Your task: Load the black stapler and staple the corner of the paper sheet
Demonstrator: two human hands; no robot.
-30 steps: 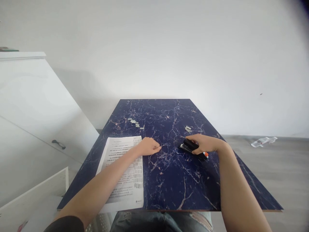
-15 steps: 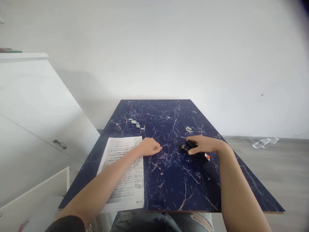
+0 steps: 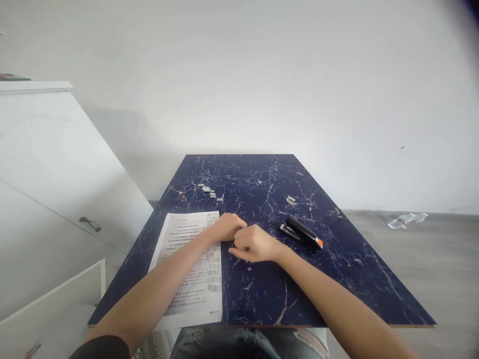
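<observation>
My left hand (image 3: 227, 227) is closed just past the upper right edge of a printed sheet of paper (image 3: 192, 294), its forearm lying across the page. Right against its fingertips, my right hand (image 3: 254, 243) has its fingers curled in. Anything pinched between the two hands is too small or hidden to make out. A black stapler (image 3: 305, 234) with an orange end lies on the table, to the right of my right hand and apart from it.
The blue marbled table (image 3: 247, 169) carries several small pale strips (image 3: 211, 193) at the far left and a few more pale strips (image 3: 290, 200) at the right. A white cabinet (image 3: 56, 164) stands left. Clear plastic packaging (image 3: 406, 220) lies on the floor at right.
My right hand has let go of the stapler, leaving it on the table, and moved left to meet my left hand. The left hand has stayed nearly in place.
</observation>
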